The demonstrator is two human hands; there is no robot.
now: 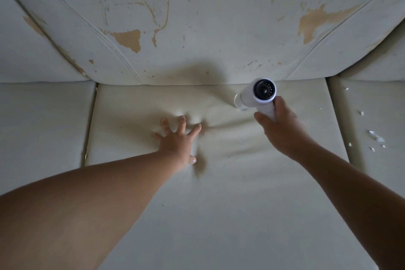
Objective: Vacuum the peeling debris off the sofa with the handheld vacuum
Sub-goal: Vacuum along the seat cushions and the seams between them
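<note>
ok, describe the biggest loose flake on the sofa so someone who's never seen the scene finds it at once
On the sofa, take the right cushion, next to the middle cushion where the right hand holds the handheld vacuum. White scraps lie scattered on it; the biggest flake is the long, ragged one among them, the others being mere specks.

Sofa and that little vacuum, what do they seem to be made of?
The sofa looks like pale faux leather, smooth with a soft sheen: its top layer has peeled off the backrest, baring tan backing patches. Real coated leather can't be ruled out. The handheld vacuum, gripped by the right hand, looks like glossy white hard plastic with a dark grille.
</note>
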